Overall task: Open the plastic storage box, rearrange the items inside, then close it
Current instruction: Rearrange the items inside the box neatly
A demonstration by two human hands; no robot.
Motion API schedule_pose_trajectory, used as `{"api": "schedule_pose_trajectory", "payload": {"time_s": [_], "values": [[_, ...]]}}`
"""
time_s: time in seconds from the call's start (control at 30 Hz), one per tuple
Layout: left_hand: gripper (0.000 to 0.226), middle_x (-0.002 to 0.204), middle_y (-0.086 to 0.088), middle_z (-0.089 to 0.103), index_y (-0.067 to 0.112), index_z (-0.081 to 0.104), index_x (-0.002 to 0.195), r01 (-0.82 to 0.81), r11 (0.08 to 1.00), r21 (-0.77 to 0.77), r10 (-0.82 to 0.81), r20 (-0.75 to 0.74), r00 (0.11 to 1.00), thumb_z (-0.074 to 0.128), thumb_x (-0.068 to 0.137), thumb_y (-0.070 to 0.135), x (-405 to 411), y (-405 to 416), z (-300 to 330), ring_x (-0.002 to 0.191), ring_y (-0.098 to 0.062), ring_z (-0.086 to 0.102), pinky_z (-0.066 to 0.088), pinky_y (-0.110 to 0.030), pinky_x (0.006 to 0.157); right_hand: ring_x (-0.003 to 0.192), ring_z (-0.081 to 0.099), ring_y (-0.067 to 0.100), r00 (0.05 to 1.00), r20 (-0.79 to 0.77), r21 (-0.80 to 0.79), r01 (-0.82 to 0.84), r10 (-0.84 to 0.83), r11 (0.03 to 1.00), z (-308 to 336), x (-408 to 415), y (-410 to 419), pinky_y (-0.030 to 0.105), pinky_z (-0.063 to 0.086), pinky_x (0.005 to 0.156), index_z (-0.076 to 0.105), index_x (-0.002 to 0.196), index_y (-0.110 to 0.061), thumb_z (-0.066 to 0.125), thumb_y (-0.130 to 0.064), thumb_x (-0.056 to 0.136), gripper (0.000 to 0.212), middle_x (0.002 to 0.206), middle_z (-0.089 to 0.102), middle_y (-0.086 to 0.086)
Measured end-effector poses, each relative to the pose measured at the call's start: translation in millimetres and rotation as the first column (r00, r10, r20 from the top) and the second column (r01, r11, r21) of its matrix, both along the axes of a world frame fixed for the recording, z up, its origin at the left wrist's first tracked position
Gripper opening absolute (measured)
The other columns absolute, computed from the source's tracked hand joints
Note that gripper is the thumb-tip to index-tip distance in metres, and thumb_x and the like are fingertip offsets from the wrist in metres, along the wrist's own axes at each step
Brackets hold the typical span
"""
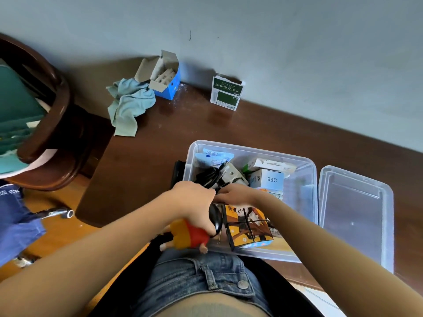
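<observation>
Dark wooden desk (146, 156) against a grey wall carries the clear storage box (306, 179), its lid (357, 216) off at the right. Inside, a white carton (266, 178) reads "Q88". Left hand (194, 202) grips a doll (190, 234) at the box's near-left corner; right hand (235, 195) reaches into the box, grip indeterminate.

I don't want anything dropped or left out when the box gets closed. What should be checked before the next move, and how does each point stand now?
1. Lid off and clear of the box: ok, it lies beside it on the table.
2. Left hand grips the figurine firmly: ok.
3. Figurine inside the box: not ok, it hangs over the near rim.
4. Right hand free: cannot tell, its fingers are hidden.
5. Picture cube seated below the rim: cannot tell.
</observation>
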State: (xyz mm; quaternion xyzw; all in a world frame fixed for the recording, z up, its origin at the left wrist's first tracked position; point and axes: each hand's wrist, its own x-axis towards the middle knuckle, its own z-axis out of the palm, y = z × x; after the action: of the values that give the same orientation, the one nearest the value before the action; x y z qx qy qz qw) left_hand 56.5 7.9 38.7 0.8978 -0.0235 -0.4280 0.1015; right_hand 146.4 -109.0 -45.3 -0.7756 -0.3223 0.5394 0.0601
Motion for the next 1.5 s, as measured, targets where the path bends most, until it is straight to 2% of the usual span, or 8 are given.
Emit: {"api": "schedule_pose_trajectory", "payload": {"time_s": [0.23, 0.4, 0.57, 0.77, 0.97, 1.17, 1.33, 1.5], "values": [[0.048, 0.103, 0.007, 0.061, 0.028, 0.056, 0.106, -0.249, 0.918, -0.308, 0.196, -0.194, 0.961, 0.071, 0.072, 0.059, 17, 35, -1, 0.094, -0.013, 0.061, 0.051, -0.028, 0.078, 0.068, 0.045, 0.016, 0.996, -0.01, 0.041, 0.089, -0.089, 0.995, 4, -2, -9, 0.03, 0.036, 0.068, 0.06, 0.087, -0.004, 0.044, -0.032, 0.097, 0.034, 0.073, 0.049, 0.004], [0.054, 0.099, 0.012, 0.067, 0.037, 0.059, 0.104, -0.51, 0.578, -0.637, 0.624, -0.058, 0.779, 0.075, 0.06, 0.064, 21, 65, 2, 0.091, -0.005, 0.065, 0.052, -0.025, 0.078, 0.084, 0.058, 0.016, 0.988, -0.028, 0.131, 0.157, -0.154, 0.979, 9, -2, -20, 0.029, 0.045, 0.079, 0.068, 0.106, -0.006, 0.05, -0.027, 0.096, 0.03, 0.096, 0.066, 0.006], [0.047, 0.111, 0.02, 0.059, 0.036, 0.051, 0.116, -0.349, 0.379, -0.857, 0.816, 0.131, 0.563, 0.075, 0.076, 0.042, 34, 34, -20, 0.103, 0.002, 0.057, 0.048, -0.022, 0.086, 0.099, 0.058, 0.009, 0.981, -0.028, 0.206, 0.193, -0.192, 0.959, 14, 0, -26, 0.027, 0.044, 0.093, 0.067, 0.112, -0.014, 0.055, -0.019, 0.094, 0.022, 0.113, 0.066, -0.001], [0.06, 0.122, 0.011, 0.051, 0.036, 0.04, 0.134, -0.312, 0.549, -0.775, 0.781, 0.343, 0.522, 0.065, 0.081, 0.047, 25, 23, -50, 0.114, -0.013, 0.047, 0.046, -0.037, 0.094, 0.098, 0.059, 0.007, 0.985, -0.032, 0.22, 0.173, -0.17, 0.96, 18, -2, -27, 0.023, 0.042, 0.086, 0.065, 0.115, -0.017, 0.052, -0.024, 0.095, 0.025, 0.118, 0.065, -0.001], [0.049, 0.124, 0.002, 0.05, 0.026, 0.041, 0.136, -0.251, 0.665, -0.704, 0.713, 0.497, 0.495, 0.054, 0.092, 0.042, 21, 25, -53, 0.112, -0.011, 0.05, 0.05, -0.031, 0.089, 0.077, 0.064, 0.018, 0.926, 0.253, 0.221, 0.228, -0.281, 0.948, 30, 4, -25, 0.034, 0.054, 0.077, 0.06, 0.099, -0.012, 0.06, -0.039, 0.087, 0.029, 0.083, 0.066, 0.004], [0.025, 0.065, 0.001, 0.043, 0.012, 0.042, 0.074, -0.276, 0.661, -0.698, 0.75, 0.615, 0.244, 0.054, 0.094, 0.019, 1, 17, -39, 0.053, -0.014, 0.041, 0.037, -0.029, 0.05, 0.086, 0.065, 0.022, 0.912, 0.262, 0.189, 0.272, -0.315, 0.944, 40, 10, -43, 0.033, 0.052, 0.075, 0.064, 0.102, -0.007, 0.061, -0.032, 0.085, 0.03, 0.097, 0.07, 0.011], [0.027, 0.065, 0.003, 0.055, 0.014, 0.055, 0.096, -0.217, 0.932, -0.29, 0.308, 0.319, 0.896, 0.046, 0.094, 0.04, -17, 4, -30, 0.056, -0.011, 0.051, 0.04, -0.028, 0.052, 0.079, 0.061, 0.014, 0.888, 0.272, 0.101, 0.357, -0.371, 0.928, 57, 1, -67, 0.029, 0.046, 0.068, 0.057, 0.11, -0.019, 0.057, -0.064, 0.08, 0.054, 0.091, 0.066, -0.003], [0.063, 0.11, -0.009, 0.051, 0.007, 0.037, 0.129, -0.092, 0.981, -0.169, 0.094, 0.008, 0.996, 0.063, 0.083, 0.041, -11, -17, -41, 0.085, -0.024, 0.052, 0.039, -0.033, 0.065, 0.085, 0.059, 0.017, 0.867, 0.466, 0.009, 0.194, -0.175, 0.981, 57, -42, -69, 0.029, 0.038, 0.061, 0.044, 0.107, -0.018, 0.052, -0.085, 0.06, 0.082, 0.092, 0.059, -0.004]]}}
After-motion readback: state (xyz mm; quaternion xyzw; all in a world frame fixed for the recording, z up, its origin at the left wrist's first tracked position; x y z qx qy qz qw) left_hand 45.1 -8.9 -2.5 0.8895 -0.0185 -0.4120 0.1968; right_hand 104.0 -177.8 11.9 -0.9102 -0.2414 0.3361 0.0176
